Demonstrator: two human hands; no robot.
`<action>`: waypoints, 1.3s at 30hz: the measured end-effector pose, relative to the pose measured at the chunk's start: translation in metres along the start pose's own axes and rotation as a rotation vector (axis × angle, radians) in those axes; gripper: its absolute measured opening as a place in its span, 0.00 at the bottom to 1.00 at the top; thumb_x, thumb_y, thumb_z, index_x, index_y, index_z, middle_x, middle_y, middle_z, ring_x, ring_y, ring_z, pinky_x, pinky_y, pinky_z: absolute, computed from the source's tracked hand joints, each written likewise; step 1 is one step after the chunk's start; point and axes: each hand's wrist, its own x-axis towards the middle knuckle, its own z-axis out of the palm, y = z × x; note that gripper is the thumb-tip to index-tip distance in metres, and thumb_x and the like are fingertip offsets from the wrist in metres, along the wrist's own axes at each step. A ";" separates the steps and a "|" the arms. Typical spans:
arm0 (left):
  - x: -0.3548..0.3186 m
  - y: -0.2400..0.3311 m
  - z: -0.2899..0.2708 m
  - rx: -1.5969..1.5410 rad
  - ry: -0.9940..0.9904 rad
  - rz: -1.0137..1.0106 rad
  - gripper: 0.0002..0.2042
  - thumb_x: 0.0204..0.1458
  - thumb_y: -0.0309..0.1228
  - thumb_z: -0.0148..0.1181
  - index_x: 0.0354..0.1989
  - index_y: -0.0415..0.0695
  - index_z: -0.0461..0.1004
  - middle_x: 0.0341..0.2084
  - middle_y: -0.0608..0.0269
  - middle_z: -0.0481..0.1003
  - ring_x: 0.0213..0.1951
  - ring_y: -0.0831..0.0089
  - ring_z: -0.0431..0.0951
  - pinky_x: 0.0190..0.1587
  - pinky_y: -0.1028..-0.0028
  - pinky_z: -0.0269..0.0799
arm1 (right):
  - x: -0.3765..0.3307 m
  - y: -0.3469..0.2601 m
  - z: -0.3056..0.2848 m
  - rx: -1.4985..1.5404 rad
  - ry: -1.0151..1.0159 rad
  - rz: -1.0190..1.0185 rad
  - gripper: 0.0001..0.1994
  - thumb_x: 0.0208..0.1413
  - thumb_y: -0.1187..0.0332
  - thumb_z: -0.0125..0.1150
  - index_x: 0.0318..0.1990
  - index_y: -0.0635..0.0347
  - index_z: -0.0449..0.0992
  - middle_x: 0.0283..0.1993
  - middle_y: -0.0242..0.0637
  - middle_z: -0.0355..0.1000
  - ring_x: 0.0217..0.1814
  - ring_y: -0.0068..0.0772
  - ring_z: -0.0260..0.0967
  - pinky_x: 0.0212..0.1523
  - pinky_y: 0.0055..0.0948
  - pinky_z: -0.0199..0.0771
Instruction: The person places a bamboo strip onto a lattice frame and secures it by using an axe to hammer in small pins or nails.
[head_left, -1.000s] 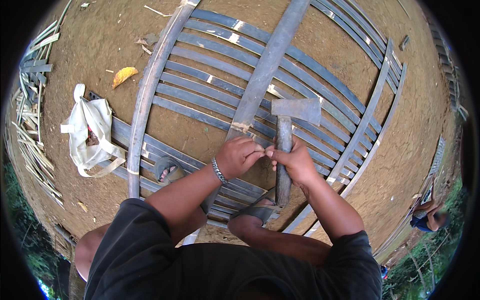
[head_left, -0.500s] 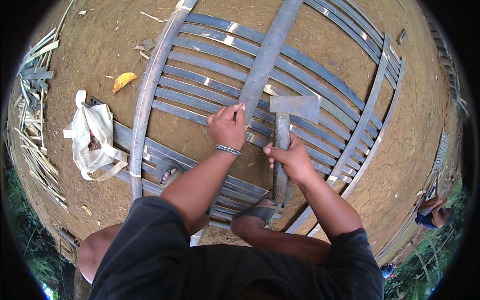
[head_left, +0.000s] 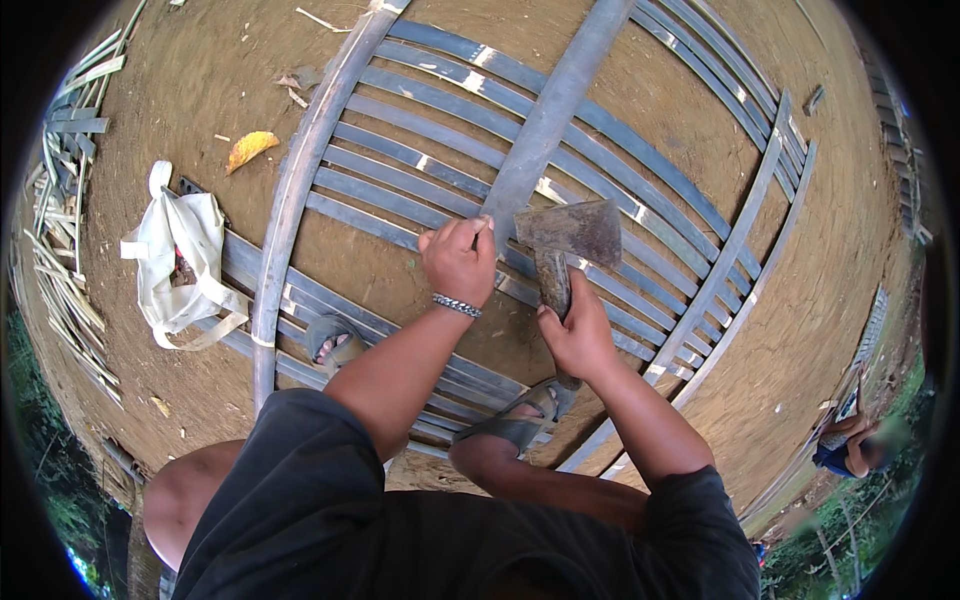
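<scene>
My right hand point(head_left: 578, 335) grips the wooden handle of a hatchet point(head_left: 572, 232). The hatchet's dark, worn metal head hangs just right of my left hand point(head_left: 460, 262). Thumb and fingers of that left hand are pinched together at the near part of a broad grey wooden strip point(head_left: 545, 130). Whatever is between those fingertips is too small to make out. Beneath both hands spreads a frame of thin grey slats point(head_left: 400, 165), laid across the strip with gaps between them.
A long pole point(head_left: 300, 190) edges the slats on the left, and two crossing strips point(head_left: 735, 245) lie on the right. On the dirt ground are a white bag point(head_left: 180, 255), a yellow leaf point(head_left: 252, 150) and a pile of split sticks point(head_left: 65, 290). Another person point(head_left: 845, 445) sits far right.
The hatchet head has come left and slightly down, nearer my left hand, and its face is turned differently. My left hand keeps its pinch at the broad strip.
</scene>
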 end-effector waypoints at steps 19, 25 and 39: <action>0.006 0.005 -0.009 -0.041 -0.042 -0.066 0.09 0.51 0.28 0.64 0.23 0.48 0.70 0.20 0.63 0.73 0.30 0.60 0.77 0.40 0.61 0.61 | 0.036 -0.008 -0.016 -0.353 0.024 -0.537 0.34 0.54 0.75 0.65 0.71 0.59 0.62 0.53 0.56 0.76 0.46 0.61 0.78 0.43 0.49 0.80; -0.002 -0.004 0.003 -0.095 0.104 -0.056 0.02 0.51 0.27 0.65 0.29 0.49 0.78 0.22 0.64 0.74 0.30 0.61 0.76 0.41 0.61 0.61 | 0.038 -0.007 -0.014 -0.432 -0.078 -0.309 0.31 0.57 0.74 0.64 0.70 0.62 0.64 0.56 0.59 0.75 0.53 0.62 0.77 0.50 0.48 0.80; 0.030 0.001 -0.036 0.090 0.002 -0.149 0.05 0.54 0.33 0.67 0.36 0.49 0.83 0.28 0.61 0.77 0.33 0.61 0.77 0.44 0.61 0.61 | 0.008 -0.003 -0.060 -0.272 0.021 -0.155 0.24 0.62 0.70 0.64 0.64 0.68 0.70 0.52 0.58 0.77 0.52 0.60 0.78 0.52 0.42 0.77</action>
